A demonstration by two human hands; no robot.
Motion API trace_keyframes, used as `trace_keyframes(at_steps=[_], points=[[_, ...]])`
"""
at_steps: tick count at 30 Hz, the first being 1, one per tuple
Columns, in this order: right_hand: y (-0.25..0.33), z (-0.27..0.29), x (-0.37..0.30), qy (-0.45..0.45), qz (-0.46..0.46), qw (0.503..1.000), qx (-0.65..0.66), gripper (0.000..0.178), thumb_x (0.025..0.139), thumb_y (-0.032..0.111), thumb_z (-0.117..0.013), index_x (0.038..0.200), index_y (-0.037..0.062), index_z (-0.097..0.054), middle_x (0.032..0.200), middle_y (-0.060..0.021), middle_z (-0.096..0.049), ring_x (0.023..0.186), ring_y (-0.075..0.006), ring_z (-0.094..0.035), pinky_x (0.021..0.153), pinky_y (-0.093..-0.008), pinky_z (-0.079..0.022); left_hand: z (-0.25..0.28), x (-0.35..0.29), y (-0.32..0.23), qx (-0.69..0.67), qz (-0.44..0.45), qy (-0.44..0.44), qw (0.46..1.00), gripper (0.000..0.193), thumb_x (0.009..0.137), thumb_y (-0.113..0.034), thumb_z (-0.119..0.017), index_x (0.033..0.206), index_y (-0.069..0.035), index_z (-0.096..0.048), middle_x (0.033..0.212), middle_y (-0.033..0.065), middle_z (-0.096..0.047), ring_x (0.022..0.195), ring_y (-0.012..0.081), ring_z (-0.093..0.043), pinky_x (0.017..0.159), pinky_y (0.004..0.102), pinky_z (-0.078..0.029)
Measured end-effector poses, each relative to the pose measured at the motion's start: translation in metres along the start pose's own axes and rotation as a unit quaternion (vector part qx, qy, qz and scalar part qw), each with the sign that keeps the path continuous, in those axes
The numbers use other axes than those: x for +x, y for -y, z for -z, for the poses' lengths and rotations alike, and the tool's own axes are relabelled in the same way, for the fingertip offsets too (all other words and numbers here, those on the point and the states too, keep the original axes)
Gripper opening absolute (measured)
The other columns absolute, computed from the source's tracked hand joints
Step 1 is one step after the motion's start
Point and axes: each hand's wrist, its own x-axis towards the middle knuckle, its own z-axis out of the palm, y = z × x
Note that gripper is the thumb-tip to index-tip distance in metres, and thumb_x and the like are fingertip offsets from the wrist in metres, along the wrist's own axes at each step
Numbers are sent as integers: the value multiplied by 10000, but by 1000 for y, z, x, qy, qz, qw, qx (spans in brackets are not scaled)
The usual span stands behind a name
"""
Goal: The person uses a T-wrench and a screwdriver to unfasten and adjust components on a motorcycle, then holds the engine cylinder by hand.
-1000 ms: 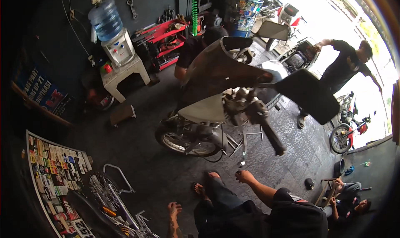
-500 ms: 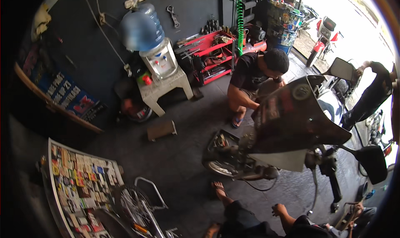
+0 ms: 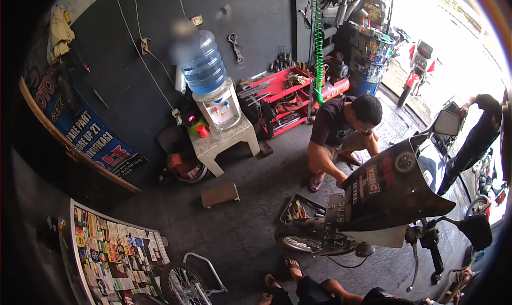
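Observation:
At the lower edge my left hand [image 3: 264, 299] shows only in part, beside a foot, its fingers cut off by the picture's rim. My right hand [image 3: 329, 285] lies low over my dark-clothed leg, its forearm coming from the lower right; its fingers do not show distinctly. I see nothing held in either. Ahead of them stands a motorcycle [image 3: 392, 187] with a dark front fairing, its front wheel [image 3: 293, 243] turned to the left. Behind the fairing a co-worker [image 3: 341, 126] squats, one hand reaching to its edge. A black tray of tools [image 3: 303, 208] sits beside the wheel.
A water dispenser [image 3: 218, 107] stands on a pale stool [image 3: 229, 139], near a red tool cart [image 3: 282, 99]. On the floor lies a brown block [image 3: 220, 195]. A sticker-covered board [image 3: 114, 251] and a loose wheel [image 3: 184, 283] are at left. Another person [image 3: 464, 134] stands right.
The view has shifted, so the room sits lower and farther right in the picture. My right hand has dropped toward my leg. The tool tray shows more fully beside the wheel.

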Motion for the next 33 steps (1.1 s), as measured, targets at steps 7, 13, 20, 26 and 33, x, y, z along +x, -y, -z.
trace_keyframes(at_steps=[7, 13, 20, 26, 33], points=[[50, 25, 57, 2, -172, 966, 195, 339, 827, 323, -502, 962, 66, -678, 1021, -198, -655, 960, -381, -626, 826, -474, -500, 48, 24, -12, 17, -16, 31, 999, 357, 855, -349, -520, 950, -32, -653, 863, 139, -689, 766, 258, -667, 695, 362, -513], [109, 44, 61, -22, -344, 900, 268, 385, 806, 358, -536, 1010, 57, -664, 1012, -231, -644, 969, -398, -615, 862, -458, -492, 129, 63, -21, 44, -26, 36, 998, 358, 857, -350, -515, 943, -32, -655, 843, 129, -692, 746, 244, -668, 678, 353, -515], [187, 76, 99, -74, -466, 829, 299, 342, 823, 361, -521, 983, 102, -677, 983, -211, -657, 933, -383, -635, 828, -454, -510, 270, 127, -18, 115, -7, -20, 993, 359, 859, -350, -508, 936, -33, -658, 820, 117, -696, 723, 228, -670, 659, 343, -518], [227, 106, 132, -74, -468, 830, 294, 311, 838, 364, -508, 961, 141, -688, 959, -194, -669, 902, -369, -652, 798, -451, -525, 331, 139, -18, 170, 16, -29, 985, 361, 861, -350, -502, 930, -33, -660, 800, 107, -699, 703, 214, -671, 643, 335, -520], [252, 116, 128, -128, -529, 762, 352, 318, 845, 378, -513, 964, 155, -705, 908, -209, -669, 877, -385, -645, 796, -469, -516, 291, 138, -69, 132, 10, 63, 989, 362, 890, -335, -492, 962, -12, -640, 764, 99, -691, 622, 181, -651, 596, 316, -526]])
